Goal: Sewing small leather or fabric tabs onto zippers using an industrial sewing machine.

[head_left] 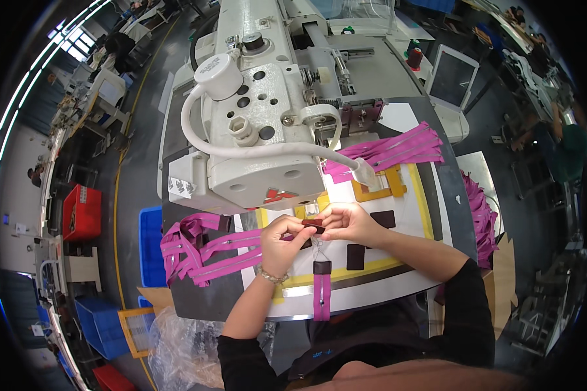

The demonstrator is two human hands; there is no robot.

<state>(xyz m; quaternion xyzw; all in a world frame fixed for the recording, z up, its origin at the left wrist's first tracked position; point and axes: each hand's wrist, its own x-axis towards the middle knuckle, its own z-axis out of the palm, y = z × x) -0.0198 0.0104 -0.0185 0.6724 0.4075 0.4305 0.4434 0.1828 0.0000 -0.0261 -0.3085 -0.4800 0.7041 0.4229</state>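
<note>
Between the fingertips of both hands is a small dark red-brown patch [314, 225], seemingly folded. My left hand [280, 245] pinches its left end, and my right hand [351, 223] grips the other end. Loose threads trail below it toward a magenta zipper [321, 300] with a dark end tab, which hangs over the table's near edge. Flat dark patches [355, 257] lie on the white work sheet [372, 274] beside my right forearm. Left of my left hand, magenta zippers [195, 251] lie in a loose heap, some strips reaching under that hand.
A white sewing machine head [267, 156] stands just beyond my hands, a cable [261, 151] looping across its front. More magenta zippers [398, 148] lie at the back right, near a yellow frame piece [388, 184]. Blue bins [151, 244] and clear plastic [182, 345] are at the left.
</note>
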